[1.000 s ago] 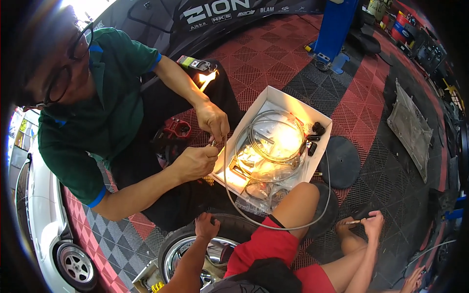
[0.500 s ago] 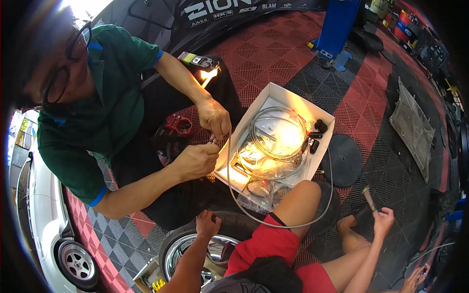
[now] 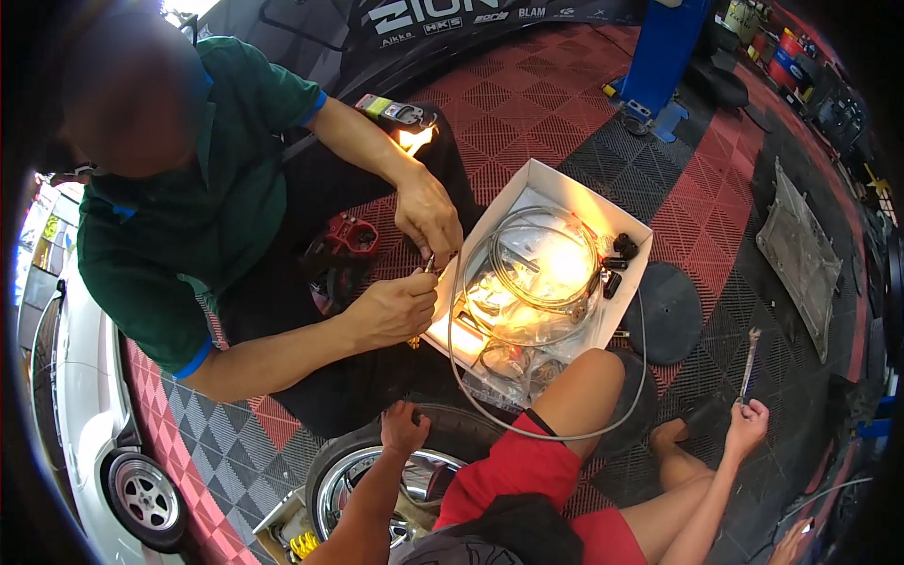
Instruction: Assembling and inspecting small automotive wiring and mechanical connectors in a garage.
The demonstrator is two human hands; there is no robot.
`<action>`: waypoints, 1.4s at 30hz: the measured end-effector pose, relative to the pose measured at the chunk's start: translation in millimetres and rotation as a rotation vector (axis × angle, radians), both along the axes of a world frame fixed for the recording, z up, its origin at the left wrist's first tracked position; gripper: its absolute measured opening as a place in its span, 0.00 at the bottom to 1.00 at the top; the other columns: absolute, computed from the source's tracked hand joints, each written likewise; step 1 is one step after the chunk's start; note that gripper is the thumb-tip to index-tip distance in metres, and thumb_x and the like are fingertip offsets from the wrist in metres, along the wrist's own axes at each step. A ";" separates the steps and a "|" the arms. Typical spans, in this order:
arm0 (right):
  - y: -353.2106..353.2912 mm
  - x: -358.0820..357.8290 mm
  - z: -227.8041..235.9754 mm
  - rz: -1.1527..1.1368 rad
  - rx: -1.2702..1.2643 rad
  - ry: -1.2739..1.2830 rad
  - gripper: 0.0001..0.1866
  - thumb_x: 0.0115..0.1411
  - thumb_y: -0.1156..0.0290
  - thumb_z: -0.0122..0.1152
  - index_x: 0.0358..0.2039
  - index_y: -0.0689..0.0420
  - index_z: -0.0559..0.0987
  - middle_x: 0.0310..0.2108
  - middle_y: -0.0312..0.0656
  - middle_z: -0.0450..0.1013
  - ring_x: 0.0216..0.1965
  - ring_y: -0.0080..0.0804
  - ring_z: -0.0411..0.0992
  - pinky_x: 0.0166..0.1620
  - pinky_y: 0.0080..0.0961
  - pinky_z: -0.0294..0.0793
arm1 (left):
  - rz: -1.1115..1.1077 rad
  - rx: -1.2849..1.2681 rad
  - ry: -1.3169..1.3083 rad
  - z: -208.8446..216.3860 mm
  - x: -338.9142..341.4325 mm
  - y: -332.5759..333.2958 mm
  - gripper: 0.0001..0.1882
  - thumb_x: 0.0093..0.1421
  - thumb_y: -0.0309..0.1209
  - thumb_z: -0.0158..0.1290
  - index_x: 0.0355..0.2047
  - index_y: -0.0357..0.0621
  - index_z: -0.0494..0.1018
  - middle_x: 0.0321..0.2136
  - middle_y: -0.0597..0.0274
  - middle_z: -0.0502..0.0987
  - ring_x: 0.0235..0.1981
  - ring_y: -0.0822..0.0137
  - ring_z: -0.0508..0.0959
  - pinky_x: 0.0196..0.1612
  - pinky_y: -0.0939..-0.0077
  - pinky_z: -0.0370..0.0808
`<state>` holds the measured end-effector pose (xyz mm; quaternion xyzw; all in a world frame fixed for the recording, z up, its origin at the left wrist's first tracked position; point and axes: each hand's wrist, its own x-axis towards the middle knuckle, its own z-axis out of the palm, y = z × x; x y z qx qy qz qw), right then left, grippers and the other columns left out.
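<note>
My right hand is closed round the lower end of a combination wrench, which points up and away. My left hand rests on the tyre of a wheel with a polished rim, its fingers loosely apart and holding nothing. Across from me, a person in a green shirt pinches a small metal fitting between both hands. A thin grey hose loops past my knee near those hands. Beyond my knee, a white box holds coiled hoses and clear plastic bags.
Black round discs lie right of the box. A blue post stands behind, and a flat grey panel lies at the right. A white car is on the left. Another person's hand shows at the lower right.
The wrench in my right hand has swung from leaning left to leaning slightly right. My left hand stays on the tyre. The other person's hands have shifted slightly right in view.
</note>
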<state>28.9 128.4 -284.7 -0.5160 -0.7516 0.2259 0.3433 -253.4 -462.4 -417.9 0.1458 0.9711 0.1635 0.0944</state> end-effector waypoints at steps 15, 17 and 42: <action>-27.0 -9.3 11.5 0.051 -0.093 -0.279 0.12 0.43 0.80 0.66 0.30 0.64 0.75 0.22 0.40 0.73 0.22 0.27 0.70 0.30 0.25 0.72 | -0.007 0.063 0.049 -4.9 -0.4 -0.2 0.10 0.48 0.38 0.54 0.27 0.47 0.73 0.32 0.58 0.72 0.41 0.53 0.73 0.49 0.55 0.66; -20.8 -4.8 1.8 0.127 0.004 -0.238 0.12 0.41 0.80 0.64 0.29 0.64 0.76 0.22 0.41 0.73 0.22 0.28 0.71 0.30 0.26 0.72 | -0.008 0.066 0.049 -5.4 -0.5 -1.0 0.10 0.48 0.38 0.54 0.27 0.47 0.73 0.32 0.58 0.72 0.41 0.53 0.73 0.50 0.55 0.66; -23.7 -11.4 14.6 -0.009 -0.205 -0.431 0.12 0.40 0.75 0.68 0.27 0.65 0.79 0.22 0.50 0.78 0.27 0.37 0.78 0.34 0.30 0.75 | -0.008 -0.030 0.017 -2.3 0.0 -1.2 0.12 0.50 0.39 0.51 0.30 0.44 0.74 0.34 0.56 0.72 0.44 0.53 0.72 0.52 0.55 0.65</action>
